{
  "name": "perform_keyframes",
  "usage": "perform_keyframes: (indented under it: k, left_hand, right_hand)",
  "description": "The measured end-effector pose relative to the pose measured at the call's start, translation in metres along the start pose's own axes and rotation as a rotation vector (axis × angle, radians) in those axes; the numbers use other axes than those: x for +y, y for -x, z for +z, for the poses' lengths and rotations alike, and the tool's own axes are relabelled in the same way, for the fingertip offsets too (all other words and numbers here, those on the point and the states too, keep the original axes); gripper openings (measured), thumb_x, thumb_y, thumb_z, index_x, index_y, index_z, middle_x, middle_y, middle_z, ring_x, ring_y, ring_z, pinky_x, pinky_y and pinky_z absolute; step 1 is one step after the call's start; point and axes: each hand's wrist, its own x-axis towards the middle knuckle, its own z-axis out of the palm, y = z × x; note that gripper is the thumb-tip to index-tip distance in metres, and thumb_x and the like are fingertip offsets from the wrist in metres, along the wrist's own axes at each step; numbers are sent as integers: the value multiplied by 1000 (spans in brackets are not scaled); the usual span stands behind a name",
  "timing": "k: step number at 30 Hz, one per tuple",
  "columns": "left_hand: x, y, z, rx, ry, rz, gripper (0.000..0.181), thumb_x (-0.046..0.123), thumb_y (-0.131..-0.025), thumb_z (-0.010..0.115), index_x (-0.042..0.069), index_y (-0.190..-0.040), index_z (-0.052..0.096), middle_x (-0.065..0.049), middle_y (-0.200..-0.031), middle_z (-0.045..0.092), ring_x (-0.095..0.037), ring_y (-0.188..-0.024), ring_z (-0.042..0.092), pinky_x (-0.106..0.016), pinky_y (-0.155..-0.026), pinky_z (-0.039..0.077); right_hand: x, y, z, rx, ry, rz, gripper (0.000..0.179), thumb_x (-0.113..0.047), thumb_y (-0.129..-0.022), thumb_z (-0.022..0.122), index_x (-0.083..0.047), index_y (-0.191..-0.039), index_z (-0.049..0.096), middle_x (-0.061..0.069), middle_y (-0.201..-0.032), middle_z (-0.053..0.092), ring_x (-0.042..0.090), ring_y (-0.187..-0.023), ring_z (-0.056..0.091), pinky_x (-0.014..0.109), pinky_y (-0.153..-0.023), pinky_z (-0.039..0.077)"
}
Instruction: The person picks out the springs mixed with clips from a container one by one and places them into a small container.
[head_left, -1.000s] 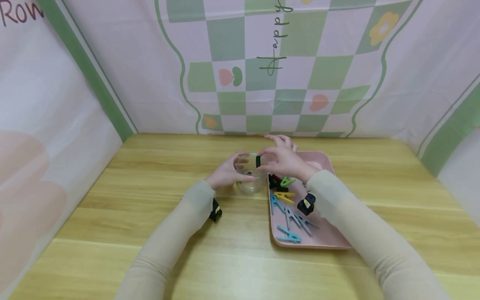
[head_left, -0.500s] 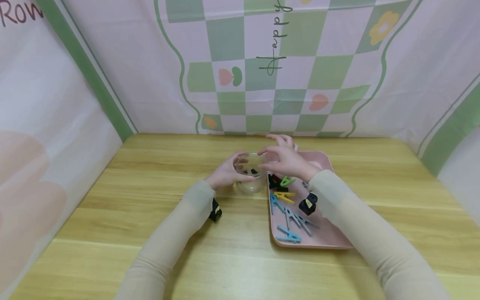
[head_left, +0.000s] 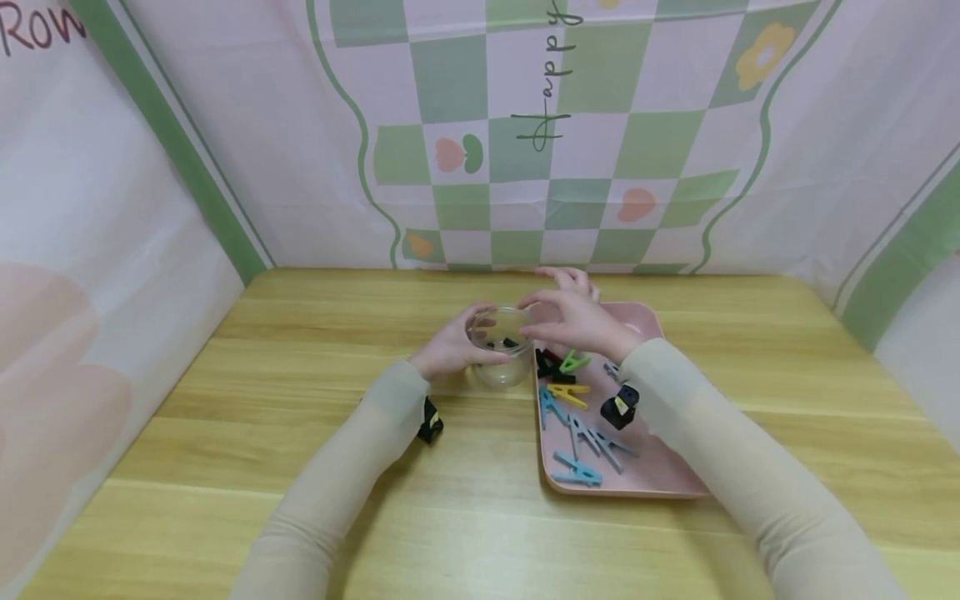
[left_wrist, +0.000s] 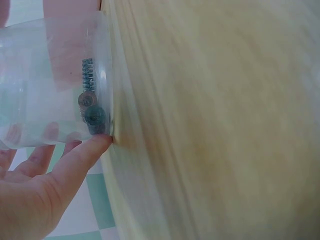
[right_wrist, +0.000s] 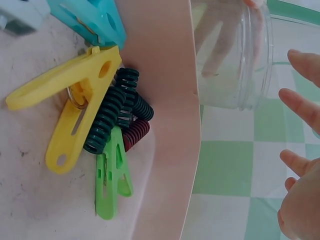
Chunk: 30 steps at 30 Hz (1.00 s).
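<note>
My left hand [head_left: 454,343] holds a clear jar [head_left: 501,372] upright on the table, thumb and fingers around its sides. Inside, at the bottom, lie a few coil springs [left_wrist: 95,116], dark green and one reddish, seen through the wall in the left wrist view. Over the jar's right side hovers my right hand [head_left: 576,323], its fingers spread and holding nothing. Below that hand, the pink tray [head_left: 667,471] contains more dark green springs [right_wrist: 105,120] and a dark red spring [right_wrist: 136,134], heaped against its wall.
Clothespins share the tray: a yellow clothespin [right_wrist: 75,102], a green clothespin [right_wrist: 111,180], and several blue and grey ones, including a light blue clothespin [head_left: 577,469]. The wooden table [head_left: 300,367] ends at a patterned cloth backdrop [head_left: 517,200].
My right hand has let go of a dark green spring, which dropped into the jar. That hand has since drawn slightly to the right. The left hand has stayed on the jar.
</note>
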Motion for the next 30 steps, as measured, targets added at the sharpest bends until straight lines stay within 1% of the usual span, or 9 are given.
perform_keyframes:
  k: [6, 11, 16, 22, 28, 30]
  left_hand:
    - [0, 0, 0, 3, -1, 4, 85, 14, -77, 78, 20, -146, 29, -10, -145, 39, -31, -132, 41, -46, -108, 38]
    - [-1, -1, 0, 6, -6, 1, 85, 15, -77, 79, 20, -146, 29, -10, -145, 39, -31, -132, 41, -45, -109, 37]
    - [-2, -2, 0, 8, -11, 2, 87, 15, -76, 80, 20, -146, 29, -11, -145, 39, -31, -132, 41, -46, -109, 37]
    - [-3, -4, 0, 5, -8, 5, 88, 15, -75, 80, 20, -146, 29, -12, -146, 38, -32, -132, 42, -46, -108, 38]
    - [-5, -5, 0, 8, -1, -2, 88, 14, -75, 80, 20, -146, 29, -12, -145, 39, -31, -131, 43, -45, -108, 39]
    - [-6, -5, -1, 10, -1, 1, 88, 14, -75, 80, 20, -146, 28, -12, -145, 39, -31, -131, 43, -44, -108, 38]
  right_hand:
    - [0, 2, -3, 6, 7, 7, 34, -28, -84, 71, -12, -114, 67, 16, -153, 23, 43, -138, 5, 66, -107, 3]
    - [1, 3, -4, 4, -4, 29, 34, -29, -85, 70, -12, -115, 66, 16, -153, 22, 42, -139, 4, 66, -107, 3]
    - [3, 6, -6, 8, -24, 43, 36, -30, -85, 69, -12, -116, 66, 17, -154, 21, 43, -139, 3, 68, -107, 1]
    - [9, 10, -8, 11, -55, 78, 37, -30, -86, 69, -12, -118, 65, 15, -155, 20, 43, -140, 1, 71, -106, 1]
    - [12, 15, -9, -7, -83, 75, 37, -30, -87, 67, -11, -119, 64, 15, -155, 19, 43, -140, -1, 72, -105, 0]
    - [12, 17, -10, -8, -88, 81, 38, -32, -87, 67, -13, -120, 64, 13, -156, 19, 41, -141, -1, 72, -105, 0]
